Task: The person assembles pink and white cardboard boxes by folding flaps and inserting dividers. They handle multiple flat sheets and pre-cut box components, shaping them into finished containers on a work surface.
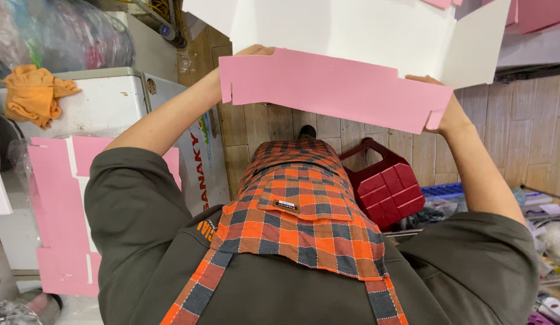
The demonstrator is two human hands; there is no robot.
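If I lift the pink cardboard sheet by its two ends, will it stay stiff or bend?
The pink cardboard sheet probably stays fairly stiff: between the left hand and right hand it looks flat. It seems thin, so likely light. Its folded flaps may swing.

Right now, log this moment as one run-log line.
left hand: holds left end of pink cardboard box | right hand: holds right end | box: raised, half folded | below: red stool, flat pink cardboard

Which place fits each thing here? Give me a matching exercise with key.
Things:
1. pink box blank
2. orange cloth
3. red stool
4. flat pink sheets

Places:
A. on the wooden floor
B. atop the white appliance
C. between the left hand and right hand
D. low at the frame's left

Pairs: 1-C, 2-B, 3-A, 4-D
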